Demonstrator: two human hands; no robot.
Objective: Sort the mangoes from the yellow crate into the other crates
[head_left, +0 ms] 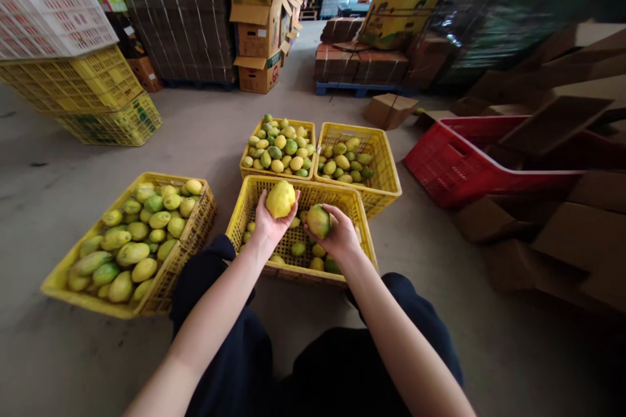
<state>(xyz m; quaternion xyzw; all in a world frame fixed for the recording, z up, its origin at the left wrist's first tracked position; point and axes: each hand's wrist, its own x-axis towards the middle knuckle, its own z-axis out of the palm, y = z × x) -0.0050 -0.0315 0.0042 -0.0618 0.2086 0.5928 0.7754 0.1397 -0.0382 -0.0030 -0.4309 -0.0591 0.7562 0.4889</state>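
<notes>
Cradles a yellow lemon-shaped fruit (pixel 281 199) in the left hand (pixel 272 223), with fingers curled up around its lower sides, directly above the near yellow crate (pixel 356 208). Grips a greener, mottled fruit (pixel 319 221) in the right hand (pixel 342 234), with fingers closed round its right side, also over the near yellow crate, where more loose fruit lies inside. Should feel firm and fairly light in the palm, with skin perhaps smooth enough to slip and likely to bruise if dropped; best held around the widest middle rather than by a tip. Faces a heaped back-left crate (pixel 250 171) and a partly filled back-right crate (pixel 385 151) just beyond the near yellow crate, with a loaded left crate (pixel 198 225) to its left and a red crate (pixel 437 169) to its right. Shows printing on a yellow carton (pixel 401 10) and stacked cartons (pixel 254 39) well beyond it, too small and blurred to read.
</notes>
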